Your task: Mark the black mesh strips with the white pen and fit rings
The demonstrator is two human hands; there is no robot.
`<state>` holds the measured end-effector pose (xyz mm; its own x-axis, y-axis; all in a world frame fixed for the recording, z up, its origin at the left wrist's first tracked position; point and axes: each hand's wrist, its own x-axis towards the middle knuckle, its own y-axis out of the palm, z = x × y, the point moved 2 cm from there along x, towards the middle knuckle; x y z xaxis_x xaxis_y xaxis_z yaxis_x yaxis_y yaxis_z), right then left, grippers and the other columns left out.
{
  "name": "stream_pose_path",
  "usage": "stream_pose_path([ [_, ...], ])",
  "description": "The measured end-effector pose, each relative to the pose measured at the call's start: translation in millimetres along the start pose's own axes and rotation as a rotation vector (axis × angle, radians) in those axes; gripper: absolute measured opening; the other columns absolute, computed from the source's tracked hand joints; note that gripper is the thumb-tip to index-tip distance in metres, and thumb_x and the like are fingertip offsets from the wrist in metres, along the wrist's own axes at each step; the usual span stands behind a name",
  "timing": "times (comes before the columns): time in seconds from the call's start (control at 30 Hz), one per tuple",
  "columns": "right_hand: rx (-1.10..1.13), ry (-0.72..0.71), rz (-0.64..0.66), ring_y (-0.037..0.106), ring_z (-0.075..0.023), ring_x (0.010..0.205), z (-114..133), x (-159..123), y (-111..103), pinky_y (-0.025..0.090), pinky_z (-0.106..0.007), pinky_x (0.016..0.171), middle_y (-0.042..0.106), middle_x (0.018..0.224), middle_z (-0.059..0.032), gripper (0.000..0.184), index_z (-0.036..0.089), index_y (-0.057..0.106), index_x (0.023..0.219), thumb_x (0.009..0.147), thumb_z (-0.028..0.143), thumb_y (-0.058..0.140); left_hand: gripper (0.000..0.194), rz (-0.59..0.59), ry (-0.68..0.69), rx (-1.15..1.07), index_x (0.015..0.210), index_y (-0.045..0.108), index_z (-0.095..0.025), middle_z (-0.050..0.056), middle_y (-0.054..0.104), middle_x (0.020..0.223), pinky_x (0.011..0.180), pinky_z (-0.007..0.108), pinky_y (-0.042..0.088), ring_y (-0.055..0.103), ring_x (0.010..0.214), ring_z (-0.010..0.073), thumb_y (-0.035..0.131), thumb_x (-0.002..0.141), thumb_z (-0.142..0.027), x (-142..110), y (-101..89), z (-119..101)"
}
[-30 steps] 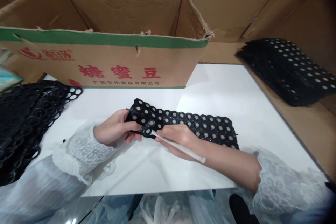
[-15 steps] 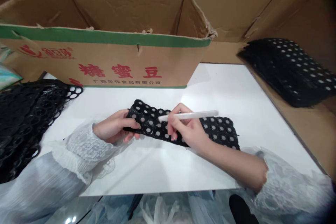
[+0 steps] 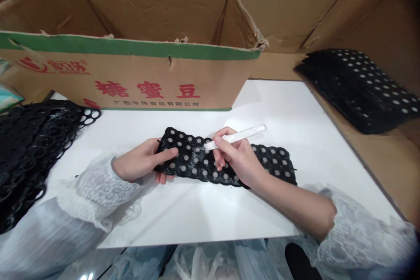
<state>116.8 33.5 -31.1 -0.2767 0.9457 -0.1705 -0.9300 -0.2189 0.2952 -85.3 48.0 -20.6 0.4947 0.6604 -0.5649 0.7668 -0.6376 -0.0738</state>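
Note:
A long black tray of round cells with pale discs (image 3: 197, 159) lies across the white table (image 3: 278, 109) in front of me. My left hand (image 3: 141, 162) grips its left end, thumb on top and fingers beneath. My right hand (image 3: 236, 157) rests on the tray's middle and pinches a white stick-like tool (image 3: 238, 136), whose tip touches a cell near the tray's upper edge. Both wrists wear white lace cuffs.
A big cardboard box (image 3: 131, 74) with a green band and red characters stands open behind the tray. Empty black ring trays (image 3: 29, 148) are heaped at the left. A stack of filled black trays (image 3: 361, 87) sits on the cardboard ledge at the right.
My right hand lifted the white tool from the tray's near edge, swung it to point left, and brought its tip down on a cell farther up. The left hand kept its grip.

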Motion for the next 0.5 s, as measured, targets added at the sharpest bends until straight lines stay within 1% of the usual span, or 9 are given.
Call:
stream_pose_path([
  [0.1,-0.015,-0.002,-0.015,0.04,-0.004,0.037,0,0,0,0.04,-0.017,0.037,0.047,0.046,0.0091,0.018,0.02,0.044,0.075,0.078,0.034,0.053,0.029,-0.127,0.014,-0.012,0.069,0.052,-0.015,0.001,0.059,0.051,0.039,0.022,0.042,0.054,0.042,0.0136,0.052,0.076,-0.043,0,-2.5,3],
  [0.13,-0.022,-0.005,-0.022,0.04,-0.0039,0.037,0,0,0,0.04,-0.016,0.037,0.046,0.045,0.0093,0.018,0.02,0.044,0.075,0.079,0.035,0.053,0.027,-0.173,0.043,0.001,0.072,0.052,-0.015,0.001,0.061,0.056,0.043,0.022,0.044,0.056,0.048,0.0141,0.054,0.074,-0.042,1,-3.7,5],
  [0.2,-0.046,-0.013,-0.031,0.039,-0.0039,0.036,0,-1,0,0.038,-0.016,0.036,0.045,0.045,0.0093,0.018,0.02,0.043,0.076,0.079,0.035,0.052,0.025,-0.254,0.142,0.051,0.078,0.054,-0.014,0.003,0.064,0.072,0.057,0.025,0.049,0.06,0.064,0.0159,0.058,0.072,-0.038,1,-6.0,6],
  [0.27,-0.096,-0.037,-0.051,0.04,-0.0041,0.037,0,-2,1,0.038,-0.017,0.037,0.046,0.046,0.0087,0.018,0.02,0.043,0.076,0.08,0.036,0.051,0.029,-0.326,0.25,0.087,0.089,0.052,-0.014,0.004,0.063,0.085,0.071,0.028,0.048,0.059,0.079,0.0175,0.06,0.07,-0.034,2,-7.3,5],
  [0.3,-0.133,-0.056,-0.073,0.041,-0.0044,0.038,1,-3,1,0.038,-0.017,0.038,0.047,0.047,0.0082,0.018,0.02,0.044,0.076,0.08,0.036,0.051,0.034,-0.355,0.281,0.089,0.096,0.049,-0.014,0.005,0.063,0.087,0.074,0.029,0.048,0.059,0.082,0.0177,0.06,0.07,-0.034,3,-7.4,4],
  [0.37,-0.222,-0.11,-0.129,0.044,-0.005,0.042,4,-5,0,0.039,-0.017,0.041,0.048,0.049,0.0072,0.017,0.019,0.044,0.077,0.08,0.035,0.051,0.042,-0.41,0.303,0.101,0.108,0.042,-0.016,0.004,0.062,0.087,0.073,0.03,0.047,0.059,0.081,0.0172,0.056,0.073,-0.035,5,-6.4,1],
  [0.43,-0.304,-0.166,-0.168,0.046,-0.0059,0.046,6,-6,0,0.039,-0.017,0.044,0.048,0.051,0.0068,0.015,0.02,0.045,0.081,0.08,0.034,0.05,0.044,-0.496,0.31,0.241,0.114,0.039,-0.018,0.003,0.06,0.086,0.072,0.031,0.046,0.058,0.078,0.017,0.051,0.077,-0.039,7,-3.7,-4],
  [0.5,-0.367,-0.21,-0.177,0.047,-0.0067,0.048,7,-6,-1,0.039,-0.018,0.046,0.047,0.052,0.0067,0.014,0.02,0.045,0.087,0.081,0.033,0.049,0.039,-0.579,0.326,0.497,0.113,0.042,-0.02,0.003,0.059,0.088,0.076,0.033,0.044,0.057,0.079,0.0182,0.045,0.08,-0.04,11,1.0,-11],
])
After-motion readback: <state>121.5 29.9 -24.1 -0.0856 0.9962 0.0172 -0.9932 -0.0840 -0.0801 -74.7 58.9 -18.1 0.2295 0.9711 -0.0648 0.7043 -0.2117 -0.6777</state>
